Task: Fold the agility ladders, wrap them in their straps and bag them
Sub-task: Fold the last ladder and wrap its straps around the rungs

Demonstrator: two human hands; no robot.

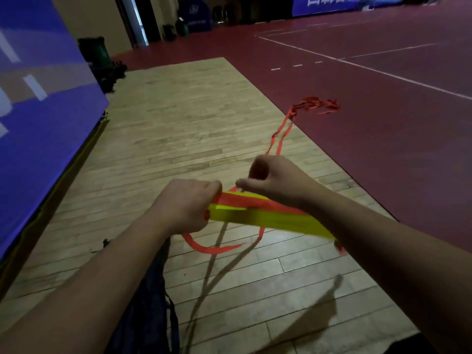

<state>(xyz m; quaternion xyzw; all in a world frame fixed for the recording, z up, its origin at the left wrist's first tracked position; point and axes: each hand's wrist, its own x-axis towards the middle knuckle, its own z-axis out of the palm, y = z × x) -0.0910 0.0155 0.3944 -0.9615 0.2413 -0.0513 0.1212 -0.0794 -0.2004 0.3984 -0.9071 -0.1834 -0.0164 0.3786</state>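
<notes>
both forearms reach forward, hands close together. the left hand grips the folded ladder's end; the right hand, just above, curls round the strap.

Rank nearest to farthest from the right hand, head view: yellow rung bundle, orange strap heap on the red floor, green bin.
1. Yellow rung bundle: just under the right hand, left hand gripping its end.
2. Orange strap heap: ahead, on the red floor.
3. Green bin: far left, by the blue wall.
</notes>
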